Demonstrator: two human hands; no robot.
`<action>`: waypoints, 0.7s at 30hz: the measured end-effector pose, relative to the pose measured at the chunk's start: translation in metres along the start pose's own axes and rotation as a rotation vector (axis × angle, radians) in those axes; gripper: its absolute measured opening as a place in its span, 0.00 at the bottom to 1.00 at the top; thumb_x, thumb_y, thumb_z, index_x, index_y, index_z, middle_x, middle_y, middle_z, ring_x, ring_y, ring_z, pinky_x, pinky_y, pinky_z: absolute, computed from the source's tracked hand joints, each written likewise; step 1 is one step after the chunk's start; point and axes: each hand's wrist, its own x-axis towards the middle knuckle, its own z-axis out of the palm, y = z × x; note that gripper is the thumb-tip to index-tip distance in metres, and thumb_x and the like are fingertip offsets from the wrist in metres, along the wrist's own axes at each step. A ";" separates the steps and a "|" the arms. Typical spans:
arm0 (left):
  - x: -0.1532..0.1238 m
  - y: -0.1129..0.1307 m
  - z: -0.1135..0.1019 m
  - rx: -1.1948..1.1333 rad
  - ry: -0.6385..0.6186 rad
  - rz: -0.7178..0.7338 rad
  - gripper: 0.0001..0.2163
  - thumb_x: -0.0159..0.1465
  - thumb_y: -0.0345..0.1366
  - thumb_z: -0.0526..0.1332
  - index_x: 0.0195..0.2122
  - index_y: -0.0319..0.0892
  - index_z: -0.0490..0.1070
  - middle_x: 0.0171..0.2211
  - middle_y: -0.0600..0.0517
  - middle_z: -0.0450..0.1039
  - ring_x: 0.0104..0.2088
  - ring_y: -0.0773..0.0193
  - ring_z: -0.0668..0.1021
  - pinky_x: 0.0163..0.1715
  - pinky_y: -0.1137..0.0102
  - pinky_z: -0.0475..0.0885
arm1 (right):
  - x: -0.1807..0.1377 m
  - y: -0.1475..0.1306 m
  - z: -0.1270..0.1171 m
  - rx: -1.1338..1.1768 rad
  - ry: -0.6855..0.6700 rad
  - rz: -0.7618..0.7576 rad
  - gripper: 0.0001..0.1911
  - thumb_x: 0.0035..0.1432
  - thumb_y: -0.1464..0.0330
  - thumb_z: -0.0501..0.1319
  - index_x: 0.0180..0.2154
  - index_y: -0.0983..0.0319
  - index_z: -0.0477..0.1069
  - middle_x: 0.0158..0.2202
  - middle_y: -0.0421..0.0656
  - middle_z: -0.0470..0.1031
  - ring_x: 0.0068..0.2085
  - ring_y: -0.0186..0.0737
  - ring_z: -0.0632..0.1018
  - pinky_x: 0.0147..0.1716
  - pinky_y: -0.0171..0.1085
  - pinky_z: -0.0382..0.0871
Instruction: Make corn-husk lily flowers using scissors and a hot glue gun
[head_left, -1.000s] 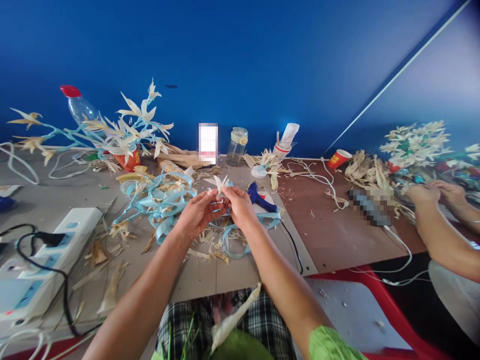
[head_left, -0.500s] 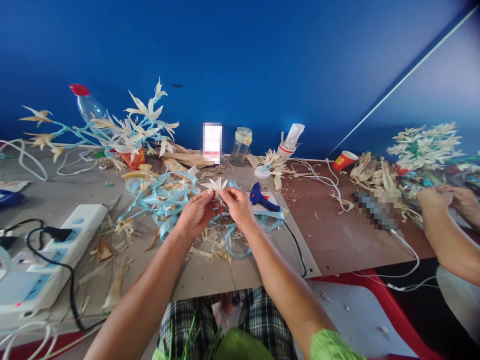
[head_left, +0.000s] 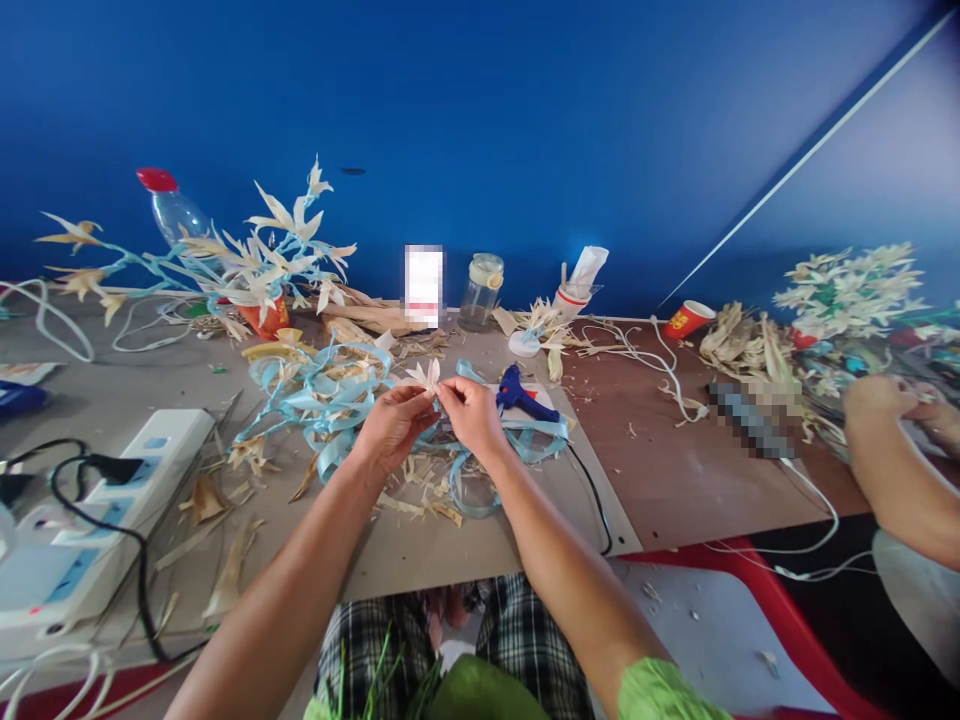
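A small pale flower of dried husk petals [head_left: 426, 375] is held up over the middle of the table, its petals pointing upward. My left hand [head_left: 394, 425] is closed round its lower part from the left. From the right, the fingertips of my right hand [head_left: 469, 408] pinch the flower's base. The fingers hide the stem end. Close to my left hand lies a tangle of light blue ribbon with husk flowers [head_left: 345, 385]. A dark blue glue gun [head_left: 525, 395] rests just beyond my right hand.
A white power strip [head_left: 142, 500] with plugs and cords lies at the left. Behind it, husk flowers on blue stems [head_left: 277, 250] stand in a red cup [head_left: 268, 318]. A glass jar [head_left: 481, 292] stands near the wall. At the right edge a co-worker's forearm [head_left: 892, 480] reaches in.
The flower has turned between my fingers, its petals now more upright and bunched. My right hand has shifted slightly, its fingers drawn closer at the base. The co-worker's hands moved a little right.
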 end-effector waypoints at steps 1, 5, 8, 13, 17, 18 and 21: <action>0.000 -0.001 0.000 0.019 0.008 0.017 0.08 0.45 0.32 0.70 0.25 0.35 0.74 0.23 0.52 0.72 0.24 0.72 0.72 0.30 0.73 0.70 | -0.001 0.000 0.001 -0.050 0.014 -0.013 0.14 0.56 0.62 0.56 0.28 0.64 0.74 0.23 0.41 0.73 0.25 0.33 0.69 0.28 0.31 0.62; 0.002 -0.002 0.000 0.064 0.013 0.061 0.09 0.45 0.33 0.70 0.25 0.35 0.74 0.26 0.51 0.73 0.28 0.67 0.74 0.34 0.70 0.70 | -0.003 0.000 0.002 -0.090 -0.005 -0.082 0.12 0.56 0.67 0.54 0.29 0.63 0.74 0.24 0.42 0.73 0.27 0.35 0.71 0.30 0.32 0.63; 0.003 -0.002 0.000 0.127 0.046 0.092 0.08 0.45 0.33 0.69 0.26 0.36 0.73 0.26 0.52 0.73 0.28 0.67 0.74 0.34 0.70 0.69 | -0.003 0.000 0.000 -0.018 -0.063 -0.065 0.11 0.55 0.68 0.53 0.29 0.64 0.74 0.24 0.41 0.73 0.27 0.34 0.71 0.29 0.31 0.63; 0.000 0.000 0.001 0.243 0.045 0.156 0.08 0.47 0.33 0.68 0.27 0.37 0.72 0.25 0.53 0.72 0.27 0.67 0.73 0.33 0.69 0.69 | 0.001 0.004 -0.005 0.107 -0.162 0.048 0.11 0.51 0.65 0.58 0.28 0.65 0.73 0.23 0.39 0.72 0.26 0.31 0.69 0.28 0.30 0.61; 0.000 0.003 -0.004 0.246 -0.004 0.089 0.09 0.45 0.34 0.69 0.26 0.37 0.72 0.25 0.52 0.73 0.28 0.66 0.74 0.34 0.69 0.69 | 0.004 0.008 -0.007 0.233 -0.220 0.122 0.10 0.47 0.63 0.61 0.27 0.64 0.74 0.24 0.39 0.73 0.26 0.31 0.68 0.28 0.31 0.60; 0.000 0.005 -0.005 0.218 -0.026 0.054 0.10 0.45 0.34 0.70 0.26 0.37 0.73 0.25 0.52 0.74 0.28 0.66 0.74 0.34 0.69 0.70 | 0.004 0.009 -0.007 0.264 -0.230 0.144 0.10 0.46 0.63 0.62 0.27 0.64 0.74 0.23 0.38 0.72 0.25 0.30 0.68 0.27 0.30 0.60; 0.001 0.007 -0.008 0.114 -0.103 -0.022 0.10 0.45 0.33 0.70 0.26 0.35 0.73 0.26 0.50 0.74 0.28 0.67 0.75 0.35 0.69 0.70 | 0.005 0.009 -0.008 0.398 -0.256 0.218 0.08 0.44 0.64 0.62 0.25 0.64 0.73 0.20 0.36 0.68 0.22 0.28 0.64 0.25 0.30 0.57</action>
